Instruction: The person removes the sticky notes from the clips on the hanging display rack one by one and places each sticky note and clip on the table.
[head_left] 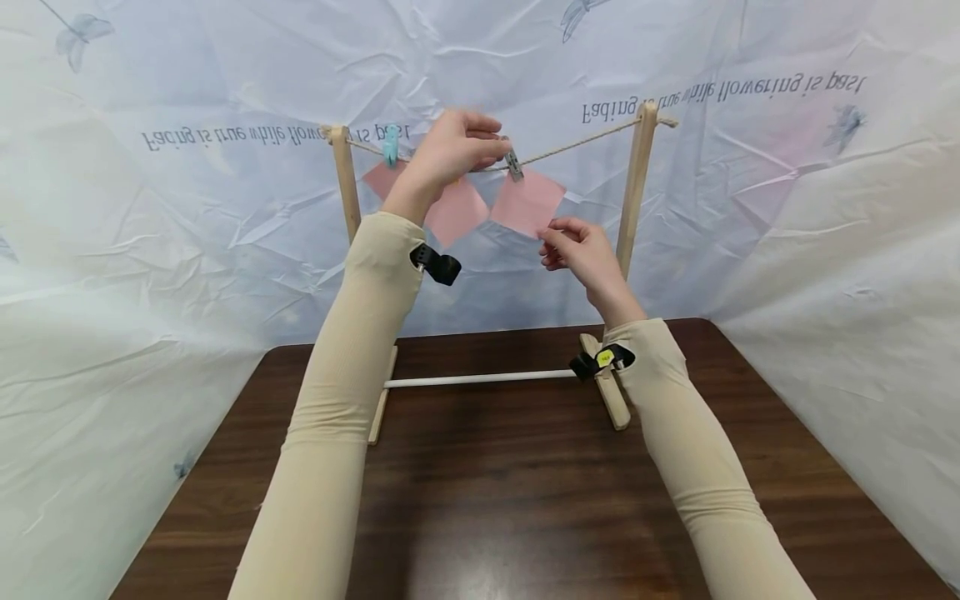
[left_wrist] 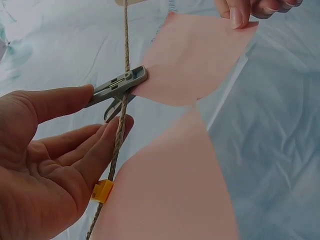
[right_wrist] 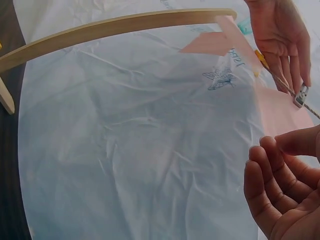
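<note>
A pink paper square hangs by one corner from the twine, under a grey clothespin. My left hand is at this clothespin; its thumb lies on one handle and its fingertips are close by the other, beside the twine. The clothespin's nose is closed over the paper's corner. My right hand pinches the lower right corner of the same square between thumb and fingers. Left of it hangs a second pink square at a yellow clothespin. My left wrist partly hides a third square, under a teal clothespin.
Two wooden posts, left and right, carry the twine. A white rod joins their feet on the dark wooden table. Behind and at the sides hangs a creased pale sheet with printed lettering.
</note>
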